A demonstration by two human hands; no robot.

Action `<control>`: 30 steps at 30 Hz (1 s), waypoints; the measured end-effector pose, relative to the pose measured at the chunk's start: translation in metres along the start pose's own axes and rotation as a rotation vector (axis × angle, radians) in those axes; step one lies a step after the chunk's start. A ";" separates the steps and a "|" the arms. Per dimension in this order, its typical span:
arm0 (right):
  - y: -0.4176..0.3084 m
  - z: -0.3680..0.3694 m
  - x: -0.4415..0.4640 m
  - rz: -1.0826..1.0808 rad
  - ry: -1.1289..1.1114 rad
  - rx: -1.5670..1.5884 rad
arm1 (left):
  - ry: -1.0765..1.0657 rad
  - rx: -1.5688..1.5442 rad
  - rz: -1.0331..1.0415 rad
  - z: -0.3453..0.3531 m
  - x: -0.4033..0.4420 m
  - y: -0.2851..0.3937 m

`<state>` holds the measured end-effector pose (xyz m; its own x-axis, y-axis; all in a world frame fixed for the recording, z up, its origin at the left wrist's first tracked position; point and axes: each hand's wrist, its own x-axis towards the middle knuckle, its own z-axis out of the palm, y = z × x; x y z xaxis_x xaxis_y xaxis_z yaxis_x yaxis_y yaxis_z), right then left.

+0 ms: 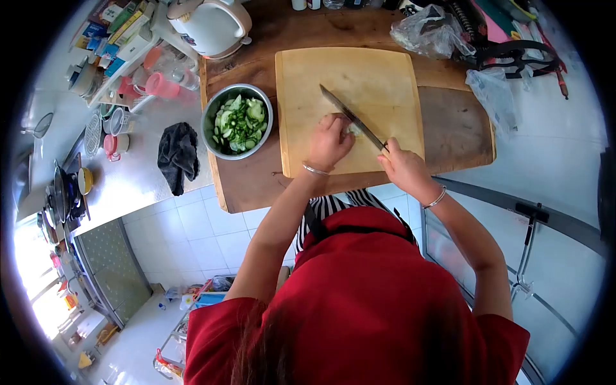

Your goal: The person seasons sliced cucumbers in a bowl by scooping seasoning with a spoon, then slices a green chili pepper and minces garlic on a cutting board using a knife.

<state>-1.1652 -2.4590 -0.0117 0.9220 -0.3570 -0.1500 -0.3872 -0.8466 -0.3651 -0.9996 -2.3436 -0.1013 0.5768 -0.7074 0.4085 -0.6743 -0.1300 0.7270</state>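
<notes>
My right hand (405, 168) is closed round the handle of a kitchen knife (350, 114). The blade points up and to the left across a wooden cutting board (385, 77). Just left of the blade, my left hand (330, 142) rests on the board with its fingers curled down. A small pale piece of food (353, 129) shows between those fingers and the knife, too small to name. To the left of the board stands a metal bowl (206, 128) with sliced green vegetables (240, 125) in it, cucumber by the look of them.
The board lies on a wooden table (455, 138). A white kettle (208, 29) stands at the back left. Plastic bags (433, 32) lie at the back right. On the counter to the left are a dark cloth (178, 157) and pink cups (160, 85). A glass-fronted cabinet (552, 250) is to the right.
</notes>
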 end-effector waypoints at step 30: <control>0.016 -0.009 0.009 -0.007 0.036 0.109 | -0.063 0.103 -0.004 -0.010 -0.026 -0.010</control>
<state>-1.1632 -2.4797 -0.0104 0.9232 -0.3667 -0.1152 -0.3764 -0.8017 -0.4643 -1.0031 -2.3163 -0.1138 0.5521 -0.7482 0.3678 -0.7173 -0.2014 0.6671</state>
